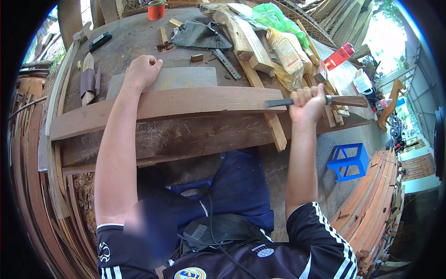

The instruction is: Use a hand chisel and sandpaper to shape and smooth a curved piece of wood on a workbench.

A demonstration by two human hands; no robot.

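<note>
My right hand [306, 100] is closed round a chisel [346, 101] with a wooden handle, its flat blade pointing left over the right end of a long, slightly curved reddish-brown plank [209, 97] lying across the bench edge. My left hand [143, 72] is closed above a flat grey board [190, 79] behind the plank; its fingertips are hidden, so I cannot tell what it grips. A narrow pale batten [274, 130] runs under the plank's right part. A metal ruler [226, 65] lies just behind.
Bench [116, 42] carries a dark cloth [200, 35], red can [156, 10], black tool [100, 41], wrapped wood piece [88, 81], offcuts, plastic bags [283, 46], red bottle [338, 56] and white mug [362, 83]. Blue stool [350, 160] stands right; timber stacks [367, 204] flank both sides.
</note>
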